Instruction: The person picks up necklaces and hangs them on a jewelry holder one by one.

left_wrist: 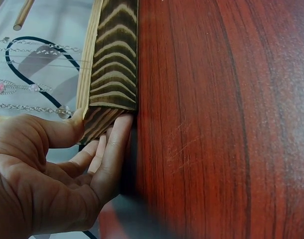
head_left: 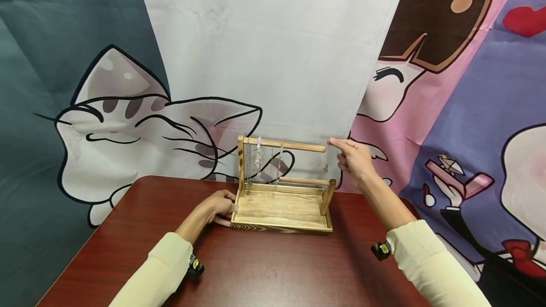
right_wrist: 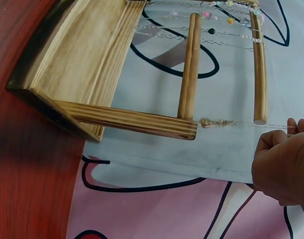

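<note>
A wooden jewelry stand (head_left: 279, 208) sits on the table, with a tray base, a tall upper bar (head_left: 298, 146) and a lower bar (head_left: 304, 181). My left hand (head_left: 219, 206) grips the tray's left end, thumb on the rim (left_wrist: 83, 122) and fingers against the outer end wall. Just beyond the upper bar's free right end, my right hand (head_left: 354, 158) pinches a thin silver necklace (right_wrist: 263, 125). It hangs down with a gold pendant (right_wrist: 214, 122) at its bottom, close to the top of the short right post. Several chain and bead necklaces (head_left: 258, 155) hang on the upper bar's left half.
The stand is on a reddish-brown table (head_left: 273, 269), near its back edge. A cloth backdrop (head_left: 273, 51) with cartoon figures hangs right behind. A small black camera (head_left: 195, 267) is strapped at the left wrist, another camera (head_left: 381, 250) at the right.
</note>
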The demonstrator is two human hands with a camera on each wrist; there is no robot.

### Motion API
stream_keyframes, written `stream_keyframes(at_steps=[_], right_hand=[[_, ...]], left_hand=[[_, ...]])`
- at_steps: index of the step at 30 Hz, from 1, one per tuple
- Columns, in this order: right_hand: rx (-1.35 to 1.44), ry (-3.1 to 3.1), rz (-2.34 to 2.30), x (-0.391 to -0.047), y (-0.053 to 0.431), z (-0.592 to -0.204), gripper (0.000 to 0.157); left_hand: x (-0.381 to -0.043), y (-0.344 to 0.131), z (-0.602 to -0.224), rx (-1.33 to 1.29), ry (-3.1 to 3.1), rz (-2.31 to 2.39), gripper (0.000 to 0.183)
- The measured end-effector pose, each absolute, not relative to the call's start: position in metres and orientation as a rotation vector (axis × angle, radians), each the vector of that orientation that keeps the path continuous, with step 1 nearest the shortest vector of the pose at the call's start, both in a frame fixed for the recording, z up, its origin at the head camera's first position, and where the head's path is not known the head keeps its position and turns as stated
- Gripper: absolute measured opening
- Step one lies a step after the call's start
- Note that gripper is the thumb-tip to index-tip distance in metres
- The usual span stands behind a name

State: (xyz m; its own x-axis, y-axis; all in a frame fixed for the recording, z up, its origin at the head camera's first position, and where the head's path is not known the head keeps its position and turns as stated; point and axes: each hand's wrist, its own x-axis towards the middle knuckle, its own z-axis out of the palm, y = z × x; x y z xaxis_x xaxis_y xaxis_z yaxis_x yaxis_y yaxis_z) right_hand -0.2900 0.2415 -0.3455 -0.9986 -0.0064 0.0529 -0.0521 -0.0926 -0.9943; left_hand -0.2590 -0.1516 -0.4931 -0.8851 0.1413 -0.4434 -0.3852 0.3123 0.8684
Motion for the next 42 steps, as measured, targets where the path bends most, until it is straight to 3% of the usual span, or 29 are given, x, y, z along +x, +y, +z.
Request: stream_keyframes(at_steps=[42], right_hand=[[0.082, -2.217, 2.263, -0.3, 0.193, -0.347, 0.014]], left_hand=[[-0.258, -0.152, -0.493, -0.211, 2.154, 1.594, 0.039]])
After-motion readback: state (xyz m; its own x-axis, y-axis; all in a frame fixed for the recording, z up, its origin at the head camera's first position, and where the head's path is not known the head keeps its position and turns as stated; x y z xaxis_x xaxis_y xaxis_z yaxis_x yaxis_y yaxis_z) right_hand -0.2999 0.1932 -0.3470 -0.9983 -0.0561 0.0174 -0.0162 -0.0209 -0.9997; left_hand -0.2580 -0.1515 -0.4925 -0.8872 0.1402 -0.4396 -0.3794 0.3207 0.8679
